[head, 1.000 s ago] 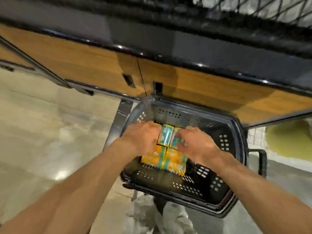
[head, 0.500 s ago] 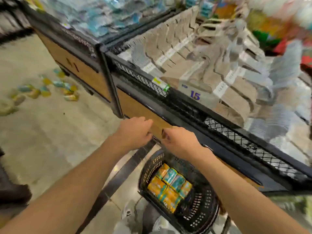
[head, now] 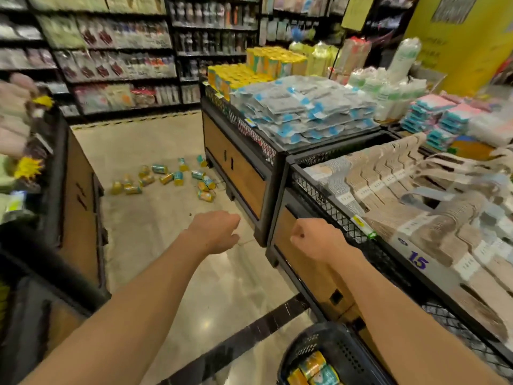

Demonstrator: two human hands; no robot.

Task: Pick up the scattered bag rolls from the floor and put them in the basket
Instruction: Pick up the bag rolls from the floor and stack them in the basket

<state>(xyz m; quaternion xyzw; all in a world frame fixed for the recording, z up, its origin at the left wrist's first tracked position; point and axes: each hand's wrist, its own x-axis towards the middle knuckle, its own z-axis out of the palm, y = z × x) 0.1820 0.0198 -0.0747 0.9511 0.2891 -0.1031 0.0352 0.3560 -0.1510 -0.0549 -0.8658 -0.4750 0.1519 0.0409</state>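
Note:
Several yellow-and-teal bag rolls (head: 166,178) lie scattered on the shop floor ahead, near the corner of a display stand. A black plastic basket (head: 330,345) sits at the bottom edge by my right arm, with a few of the same rolls (head: 315,368) inside. My left hand (head: 215,230) is held out in mid-air over the floor, fingers curled loosely, holding nothing. My right hand (head: 315,238) is a closed fist in front of the wooden stand, also holding nothing. Both hands are well above the basket and far from the rolls on the floor.
Wood-fronted display stands (head: 236,168) with mesh rims line the right, piled with packs and folded cloths. Another stand (head: 77,195) closes in the left side. The aisle floor (head: 155,234) runs between them toward shelving (head: 119,59) at the back.
My hands have left the rolls in the basket and risen empty. My view has swung up from the basket to the aisle, bringing the scattered rolls into sight.

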